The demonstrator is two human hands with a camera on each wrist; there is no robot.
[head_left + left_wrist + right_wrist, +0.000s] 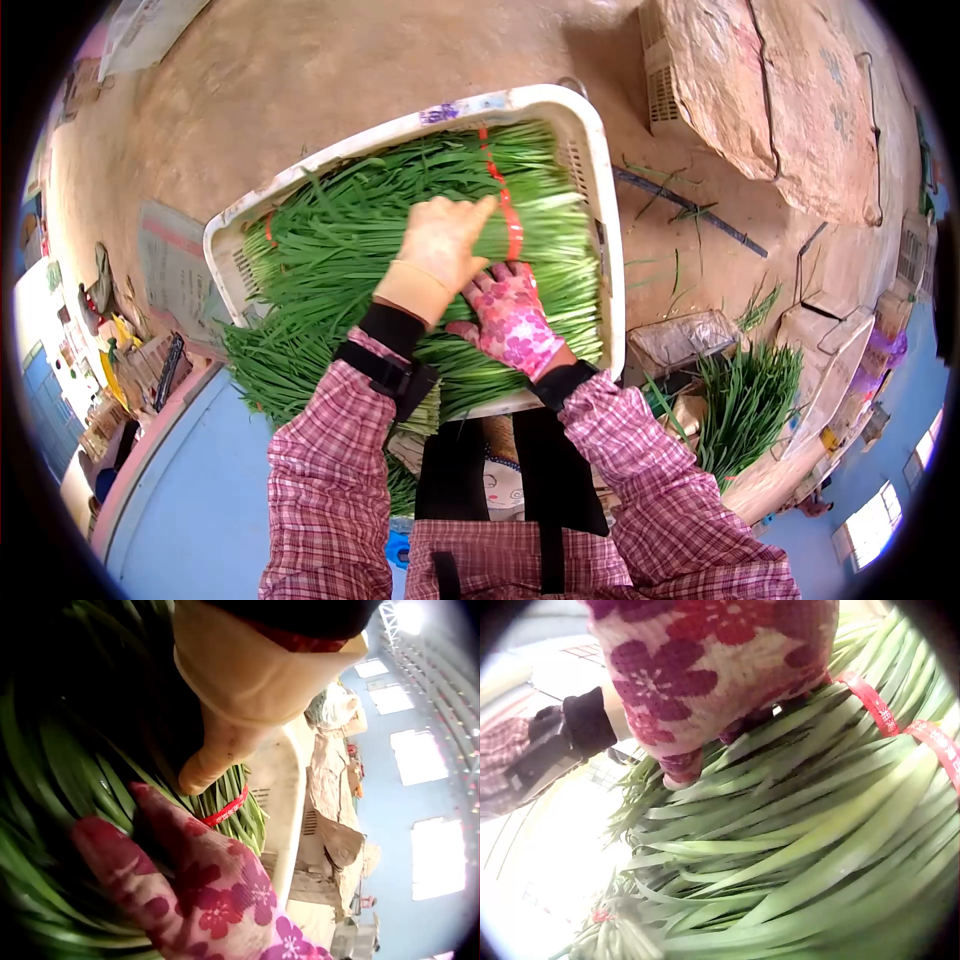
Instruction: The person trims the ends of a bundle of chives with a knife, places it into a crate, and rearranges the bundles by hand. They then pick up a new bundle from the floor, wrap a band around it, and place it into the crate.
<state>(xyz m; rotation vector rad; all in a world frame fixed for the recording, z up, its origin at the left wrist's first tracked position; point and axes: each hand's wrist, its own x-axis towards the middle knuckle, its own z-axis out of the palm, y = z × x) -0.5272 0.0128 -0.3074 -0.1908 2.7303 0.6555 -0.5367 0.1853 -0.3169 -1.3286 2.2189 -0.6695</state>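
Observation:
A white plastic crate [612, 300] is filled with bundles of long green leafy stalks, like garlic chives [340, 230], tied with red printed tape [513, 222]. My left hand [437, 240], in a pale glove, lies on top of the bundles near the tape; its thumb points down onto the stalks in the left wrist view, and its other fingertips are hidden. Just beside it my right hand [510, 318], in a pink floral glove, presses on the leaves with its fingers spread. The right wrist view shows two red tapes [870, 701] close to that glove.
More chives [750, 400] stand in a heap to the right. A covered crate [760, 100] is at the upper right, with a dark bar [690, 210] on the floor below it. A blue panel [180, 480] with a pink edge lies at the left.

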